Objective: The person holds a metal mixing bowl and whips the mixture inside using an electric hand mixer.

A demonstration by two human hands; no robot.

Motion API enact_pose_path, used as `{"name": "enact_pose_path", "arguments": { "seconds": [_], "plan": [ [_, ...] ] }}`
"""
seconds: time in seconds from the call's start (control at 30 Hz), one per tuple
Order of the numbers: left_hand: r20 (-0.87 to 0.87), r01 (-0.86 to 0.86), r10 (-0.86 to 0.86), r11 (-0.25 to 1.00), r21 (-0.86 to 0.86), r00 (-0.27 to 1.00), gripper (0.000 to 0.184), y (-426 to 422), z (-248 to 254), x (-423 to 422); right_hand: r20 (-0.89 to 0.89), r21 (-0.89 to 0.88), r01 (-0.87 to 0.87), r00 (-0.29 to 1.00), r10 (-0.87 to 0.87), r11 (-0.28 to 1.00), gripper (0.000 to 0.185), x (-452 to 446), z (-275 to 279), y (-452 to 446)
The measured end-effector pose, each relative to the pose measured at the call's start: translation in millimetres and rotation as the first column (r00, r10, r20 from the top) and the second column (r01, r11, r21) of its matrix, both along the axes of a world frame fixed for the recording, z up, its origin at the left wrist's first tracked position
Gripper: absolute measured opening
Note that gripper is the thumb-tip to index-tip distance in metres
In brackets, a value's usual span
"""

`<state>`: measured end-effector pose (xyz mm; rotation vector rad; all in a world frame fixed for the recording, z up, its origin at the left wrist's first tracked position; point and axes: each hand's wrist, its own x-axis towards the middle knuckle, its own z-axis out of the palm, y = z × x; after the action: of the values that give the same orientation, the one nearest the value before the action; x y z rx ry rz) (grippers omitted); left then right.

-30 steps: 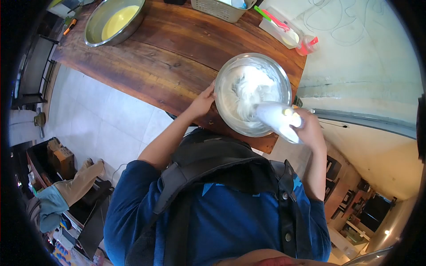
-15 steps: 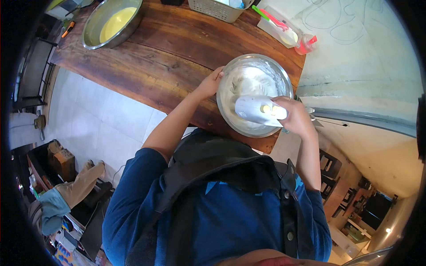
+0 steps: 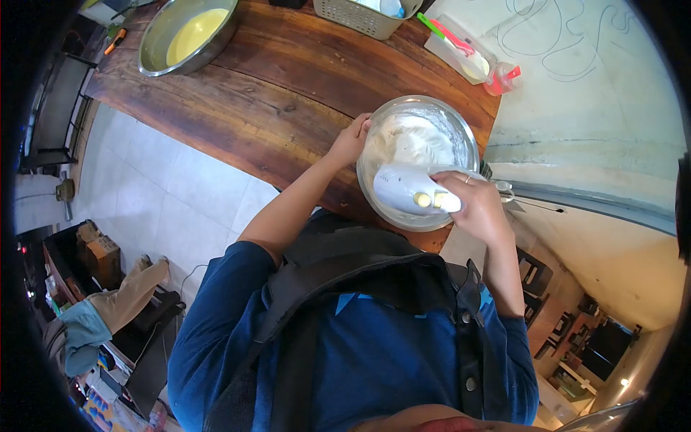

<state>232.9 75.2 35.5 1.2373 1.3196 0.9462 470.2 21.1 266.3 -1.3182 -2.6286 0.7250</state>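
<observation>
A steel mixing bowl (image 3: 464, 129) with white whipped mixture (image 3: 425, 140) inside stands near the right end of the wooden table. My left hand (image 3: 353, 138) is closed on its left rim. My right hand (image 3: 481, 205) wraps round a white electric hand mixer (image 3: 399, 186), held over the near part of the bowl. The mixer's body hides its beaters and the mixture beneath it.
A second steel bowl (image 3: 155, 50) with yellow batter sits at the table's far left. Along the back are a grey basket (image 3: 360, 20), a clear container (image 3: 457, 57) with green- and pink-handled tools, and a red-topped bottle (image 3: 500, 79). Another person (image 3: 90, 324) is at lower left.
The hand mixer has shifted slightly toward me and to the left inside the bowl, turning a little with my right hand. My left hand keeps to the rim.
</observation>
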Motion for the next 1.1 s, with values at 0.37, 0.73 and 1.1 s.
{"name": "enact_pose_path", "arguments": {
  "seconds": [0.37,0.73,1.1],
  "plan": [
    [-0.034,-0.201,0.207,0.972,0.120,0.978,0.031,-10.0,2.9,0.6,0.231,0.178,0.448,0.846,-0.480,0.876,0.048,35.7,-14.3,1.7],
    [0.109,-0.192,0.178,0.972,0.133,0.978,0.022,-10.5,12.5,22.4,-0.150,0.060,0.567,0.819,-0.554,0.822,0.043,38.5,-49.9,-8.6],
    [0.215,-0.136,0.108,0.983,0.123,0.971,0.020,4.5,37.0,20.1,-0.079,-0.216,0.515,0.838,-0.540,0.830,0.041,46.3,-14.3,-35.5]
  ]
}}
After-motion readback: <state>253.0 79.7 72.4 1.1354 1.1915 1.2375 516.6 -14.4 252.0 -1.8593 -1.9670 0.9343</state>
